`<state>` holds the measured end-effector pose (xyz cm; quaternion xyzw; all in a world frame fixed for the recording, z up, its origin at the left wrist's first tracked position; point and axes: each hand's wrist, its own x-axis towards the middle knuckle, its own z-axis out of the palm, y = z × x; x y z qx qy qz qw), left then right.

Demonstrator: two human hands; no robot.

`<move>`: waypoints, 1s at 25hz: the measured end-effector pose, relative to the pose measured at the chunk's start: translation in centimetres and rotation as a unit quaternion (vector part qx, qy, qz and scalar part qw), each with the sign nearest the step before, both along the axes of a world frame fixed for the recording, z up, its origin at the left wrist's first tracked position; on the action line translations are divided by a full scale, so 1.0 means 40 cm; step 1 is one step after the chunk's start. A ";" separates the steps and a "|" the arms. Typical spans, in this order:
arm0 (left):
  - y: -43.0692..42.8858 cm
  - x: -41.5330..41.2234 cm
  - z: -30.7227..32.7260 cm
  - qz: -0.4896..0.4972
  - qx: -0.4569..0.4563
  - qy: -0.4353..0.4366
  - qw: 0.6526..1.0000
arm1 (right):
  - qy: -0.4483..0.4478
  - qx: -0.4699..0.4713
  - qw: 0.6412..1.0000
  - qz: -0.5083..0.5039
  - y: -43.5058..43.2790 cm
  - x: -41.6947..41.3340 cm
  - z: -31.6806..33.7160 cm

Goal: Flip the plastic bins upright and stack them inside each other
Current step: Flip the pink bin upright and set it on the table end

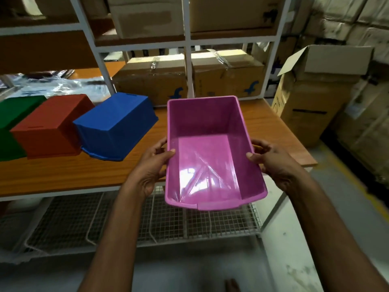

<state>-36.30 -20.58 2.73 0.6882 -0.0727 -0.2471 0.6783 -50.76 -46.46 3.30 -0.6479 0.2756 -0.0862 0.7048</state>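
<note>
pink bin [210, 144] was upright, held over the front edge of the wooden table [63, 171]. left hand [150, 165] and right hand [273, 163] each gripped a long rim, thumbs inside. likely next: set it down as stack base. blue bin [114, 125], red bin [50, 125], green bin [12, 123] sat upside down. glossy, smooth, tapered plastic.
</note>
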 end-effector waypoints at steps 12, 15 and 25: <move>-0.495 0.094 -0.026 0.055 0.052 -0.029 0.997 | -0.036 -0.023 0.998 -0.050 -0.469 0.140 -0.065; -0.631 0.159 -0.026 0.079 0.074 0.006 0.994 | 0.028 0.022 0.999 -0.020 -0.604 0.214 -0.051; -0.845 0.331 -0.031 0.092 0.151 0.029 0.984 | 0.117 -0.015 0.993 0.008 -0.785 0.418 -0.038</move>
